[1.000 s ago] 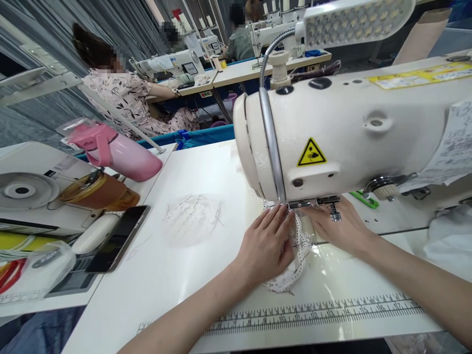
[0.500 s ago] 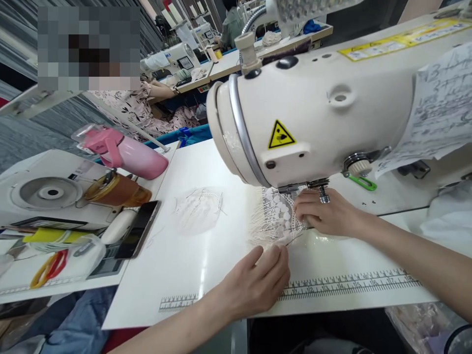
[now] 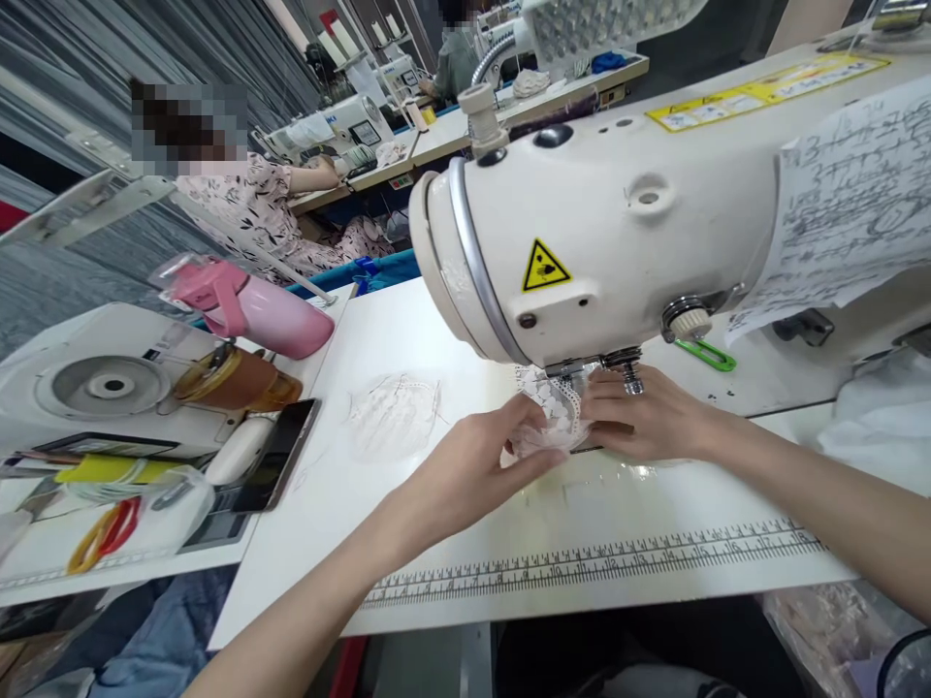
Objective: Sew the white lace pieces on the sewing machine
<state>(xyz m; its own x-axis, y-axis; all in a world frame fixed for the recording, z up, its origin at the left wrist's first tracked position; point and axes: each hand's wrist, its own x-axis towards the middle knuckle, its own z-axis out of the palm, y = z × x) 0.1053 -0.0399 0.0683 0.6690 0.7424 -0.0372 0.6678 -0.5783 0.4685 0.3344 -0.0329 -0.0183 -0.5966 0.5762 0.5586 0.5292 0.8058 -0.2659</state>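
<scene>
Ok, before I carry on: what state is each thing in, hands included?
White patterned lace piece: partly under the machine head, both hands at it
Left hand: fingers curled at the lace, thumb apart from them
Right hand: at the lace's right side
Cream metal sewing machine: cannot tell if running
Thin rounded whitish piece: lying on the white table
Black rectangular phone: screen dark
Pink handled bottle: lid on

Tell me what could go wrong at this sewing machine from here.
The right hand is close to the metal parts under the sewing machine, so a finger could get caught or pricked if it runs.

The left hand is at the near end of the lace; a tug there might shift or pucker it.
</scene>
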